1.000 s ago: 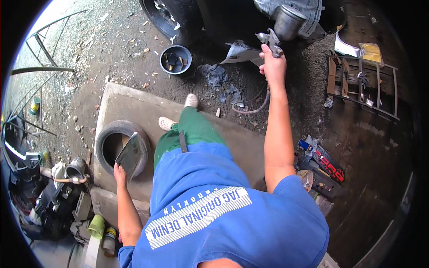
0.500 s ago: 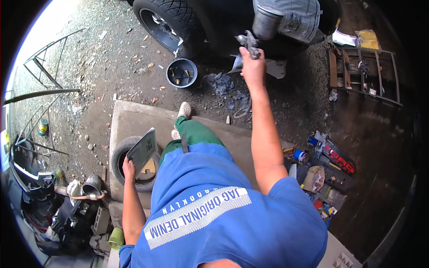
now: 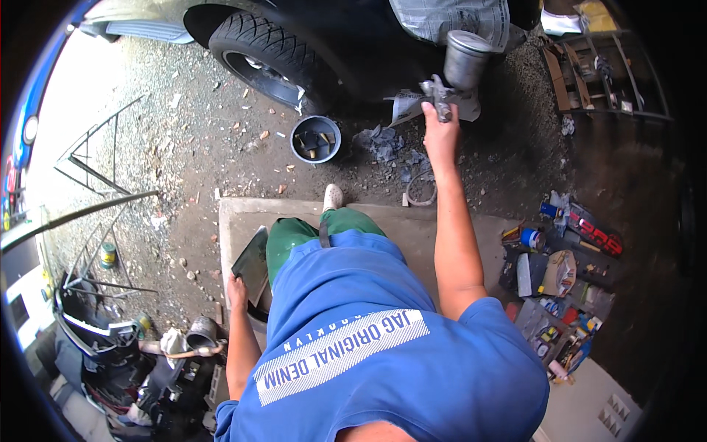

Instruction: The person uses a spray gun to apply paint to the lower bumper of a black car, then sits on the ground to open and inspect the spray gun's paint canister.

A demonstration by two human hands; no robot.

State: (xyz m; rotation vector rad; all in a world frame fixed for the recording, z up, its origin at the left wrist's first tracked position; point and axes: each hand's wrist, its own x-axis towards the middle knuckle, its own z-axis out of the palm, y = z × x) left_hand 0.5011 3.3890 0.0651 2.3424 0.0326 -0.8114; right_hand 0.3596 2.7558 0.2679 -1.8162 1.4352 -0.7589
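My right hand (image 3: 442, 144) is closed around the grip of a metal spray gun (image 3: 464, 62) with a large silver cup, held out ahead near a dark car body (image 3: 353, 70). Newspaper sheets (image 3: 456, 16) cover part of that body just beyond the cup. Down at my left side, my left hand (image 3: 236, 291) grips the edge of a flat, dark grey panel (image 3: 252, 259) beside my green trousers. The panel's lower part and a tyre (image 3: 258, 315) behind it are mostly hidden by my leg and arm.
A car wheel (image 3: 265, 62) stands ahead, with a bucket (image 3: 329, 127) of small blocks below it. Crumpled paper (image 3: 383, 144) lies on the gravel. Paint cans and tools (image 3: 560, 280) crowd the right side; a metal frame (image 3: 92, 162) and dark car parts (image 3: 96, 353) are on the left.
The view has shifted and turned. My right hand has drawn the spray gun slightly back and right from the newspaper. The panel in my left hand has come nearer my leg, covering more of the tyre.
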